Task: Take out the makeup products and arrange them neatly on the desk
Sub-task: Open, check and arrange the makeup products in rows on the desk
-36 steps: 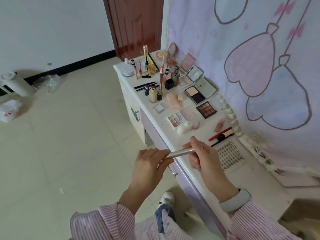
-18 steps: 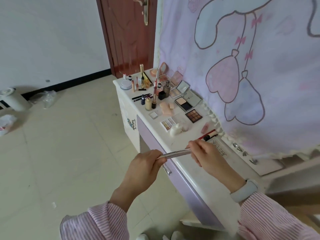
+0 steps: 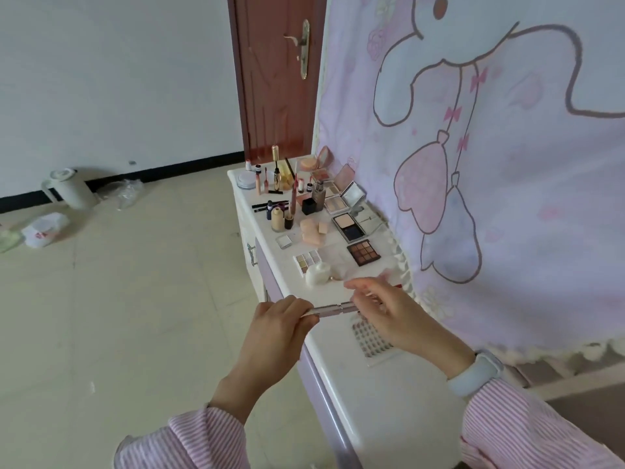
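**Last pieces going onto a nearly full desk**

Left hand (image 3: pixel 279 321) and right hand (image 3: pixel 385 311) each pinch an end of a slim silver tube (image 3: pixel 333 309) over the desk (image 3: pixel 389 394) edge. Beyond, palettes (image 3: pixel 363 252), bottles (image 3: pixel 277 221) and compacts already stand arranged; this tube remains unplaced.

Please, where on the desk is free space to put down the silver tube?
The near end of the desk, between the lash tray and the right sleeve, is bare. The far end, from the brown palette to the gold tube, is crowded; gaps there are narrow.
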Motion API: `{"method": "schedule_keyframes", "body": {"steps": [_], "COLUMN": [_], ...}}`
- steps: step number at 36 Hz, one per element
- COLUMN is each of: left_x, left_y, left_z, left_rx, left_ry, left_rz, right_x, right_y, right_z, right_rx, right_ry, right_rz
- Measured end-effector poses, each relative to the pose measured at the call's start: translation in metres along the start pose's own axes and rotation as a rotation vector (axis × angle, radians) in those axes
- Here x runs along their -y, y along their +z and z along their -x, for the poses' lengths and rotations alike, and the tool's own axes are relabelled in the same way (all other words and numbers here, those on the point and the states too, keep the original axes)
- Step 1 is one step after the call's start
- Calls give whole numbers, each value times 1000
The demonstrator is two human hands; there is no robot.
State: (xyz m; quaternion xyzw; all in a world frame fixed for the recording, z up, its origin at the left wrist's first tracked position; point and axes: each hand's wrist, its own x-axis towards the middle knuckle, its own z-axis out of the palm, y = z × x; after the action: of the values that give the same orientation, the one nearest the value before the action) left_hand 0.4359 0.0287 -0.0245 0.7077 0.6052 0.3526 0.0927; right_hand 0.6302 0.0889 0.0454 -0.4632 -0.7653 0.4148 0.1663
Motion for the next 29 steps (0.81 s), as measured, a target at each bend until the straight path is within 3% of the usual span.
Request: {"method": "schedule_keyframes", "body": {"steps": [4,11,17,25,29], "left_x": [-20,-21,-3,27,53], "left_y": [23,41,45,67,77], "left_z": [3,15,14,-7,-11], "left_rx": [-32,10,88,190,135], "left_ry": [-45,-177,-199,-194,-276], "left_rz": [-77,-68,-88,-1,30], "right_x": [-21,-53,-73,-97,-111], "right_y": [-15,-22,-20,-26,-32], "right_z": [-1,-9,-29,-49,-63], "right_rx": [131,189,54,10,-57], "right_ry": [-42,-132,-248,-215,-177], "right_rz": [293,378,580,684,695]}}
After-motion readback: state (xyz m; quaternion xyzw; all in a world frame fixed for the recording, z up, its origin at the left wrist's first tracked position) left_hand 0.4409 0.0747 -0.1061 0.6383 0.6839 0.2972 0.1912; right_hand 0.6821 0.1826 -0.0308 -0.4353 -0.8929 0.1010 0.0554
